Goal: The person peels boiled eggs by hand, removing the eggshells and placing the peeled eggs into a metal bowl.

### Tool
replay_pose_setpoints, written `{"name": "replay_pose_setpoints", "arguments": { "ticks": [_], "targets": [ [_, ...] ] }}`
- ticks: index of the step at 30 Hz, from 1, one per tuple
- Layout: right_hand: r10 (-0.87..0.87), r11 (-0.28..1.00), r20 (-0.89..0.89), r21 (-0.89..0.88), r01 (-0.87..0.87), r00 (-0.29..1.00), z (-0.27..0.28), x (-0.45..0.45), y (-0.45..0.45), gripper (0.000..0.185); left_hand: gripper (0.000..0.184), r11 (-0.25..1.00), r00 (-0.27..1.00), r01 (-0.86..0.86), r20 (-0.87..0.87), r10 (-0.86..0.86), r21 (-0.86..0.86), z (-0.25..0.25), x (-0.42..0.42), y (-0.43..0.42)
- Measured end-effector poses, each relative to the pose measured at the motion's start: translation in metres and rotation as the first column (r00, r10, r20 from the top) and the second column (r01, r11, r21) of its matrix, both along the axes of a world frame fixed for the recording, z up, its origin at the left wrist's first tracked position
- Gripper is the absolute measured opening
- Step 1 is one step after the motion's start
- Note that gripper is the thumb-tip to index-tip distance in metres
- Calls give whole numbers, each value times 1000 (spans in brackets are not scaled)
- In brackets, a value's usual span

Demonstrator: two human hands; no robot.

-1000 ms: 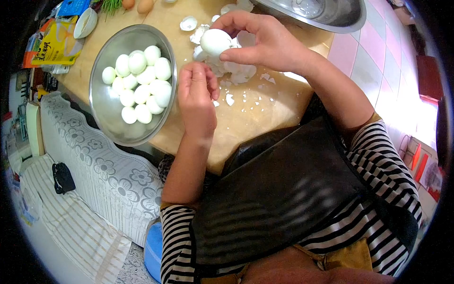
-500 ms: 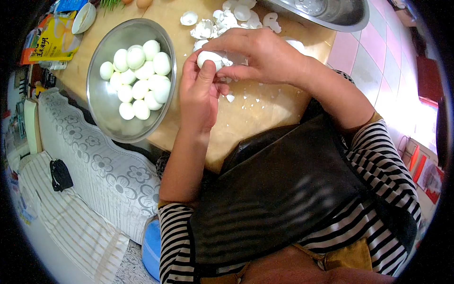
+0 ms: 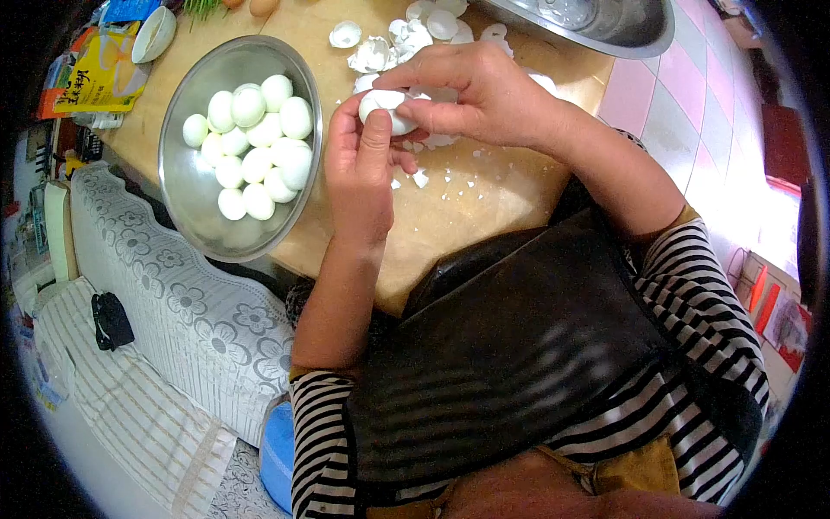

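Note:
A white boiled egg (image 3: 377, 101) rests in the fingers of my left hand (image 3: 363, 186), its thumb pressed against the near side. My right hand (image 3: 488, 95) reaches over from the right, with thumb and forefinger closed on the same egg. Whether shell still clings to it is partly hidden by the fingers. Beyond the hands lies a heap of broken eggshells (image 3: 372, 54), and small shell bits (image 3: 421, 178) are scattered on the wooden table (image 3: 432, 238). Left of my hands, a steel bowl (image 3: 192, 186) holds several peeled eggs (image 3: 258, 164).
A metal basin (image 3: 622, 39) stands at the table's far right. At the far left are a small white bowl (image 3: 154, 35) and a yellow packet (image 3: 99, 69). Brown eggs (image 3: 262, 7) and green stalks (image 3: 201, 7) lie at the back. A lace-covered sofa (image 3: 173, 268) borders the left.
My right thumb has moved left onto the egg, and a loose white shell piece at its right side no longer shows there. Another shell bit now lies on the table below my hands.

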State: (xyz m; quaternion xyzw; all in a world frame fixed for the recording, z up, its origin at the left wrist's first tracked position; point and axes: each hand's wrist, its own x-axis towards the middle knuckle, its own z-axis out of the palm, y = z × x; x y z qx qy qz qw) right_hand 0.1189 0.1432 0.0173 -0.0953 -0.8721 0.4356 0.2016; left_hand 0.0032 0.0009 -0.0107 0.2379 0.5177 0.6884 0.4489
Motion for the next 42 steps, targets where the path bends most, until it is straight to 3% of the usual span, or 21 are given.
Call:
{"name": "replay_pose_setpoints", "arguments": {
  "ticks": [6,11,16,18,19,21,24,26,29,31,32,34,35,36,38,42],
  "targets": [
    [-44,998,-16,-47,43,999,-3,-1,0,27,36,999,997,37,70,-35,-32,1,-1,2],
    [-114,978,-89,164,128,989,0,-1,0,29,42,999,984,47,174,-44,-9,2,-4,1],
    [-131,964,-124,217,156,984,2,0,2,31,48,995,946,81,310,-95,60,5,-4,4],
    [-151,961,-107,215,172,983,3,-1,2,31,47,996,862,37,502,-71,78,6,-4,5],
    [-209,963,-130,147,228,969,2,-1,2,31,47,996,862,37,502,-72,79,4,-6,4],
    [-302,949,-219,23,314,928,-3,-5,6,32,44,984,681,87,713,-170,153,-5,-14,0],
    [-312,945,-205,36,326,928,5,-2,10,34,45,974,576,112,787,-223,195,-5,-15,-3],
    [-230,970,-142,39,238,963,15,2,14,39,46,977,554,97,805,-212,191,-5,-15,-3],
    [-298,954,17,24,297,954,20,1,8,49,50,978,521,74,829,-204,194,-3,-14,-3],
    [-228,911,-112,325,253,967,9,-2,13,54,55,971,487,71,842,-232,227,-1,-14,-5],
    [-194,921,-122,320,224,973,9,-3,13,54,55,974,504,40,837,-213,224,1,-15,-6],
    [-205,930,-103,290,227,973,9,-3,13,53,54,949,411,35,861,-298,312,5,-16,-6],
    [-219,872,-210,396,287,953,5,-7,14,49,54,938,410,25,853,-324,345,6,-18,-7],
    [-202,876,-214,396,274,956,3,-11,11,49,54,938,419,9,851,-318,346,7,-21,-9],
    [-326,912,-267,164,377,907,1,-12,3,34,54,887,337,-5,836,-434,463,9,-25,-9],
    [-271,866,-259,355,353,927,-2,-12,10,30,56,868,314,-49,833,-456,494,14,-25,-9]
  ]
}}
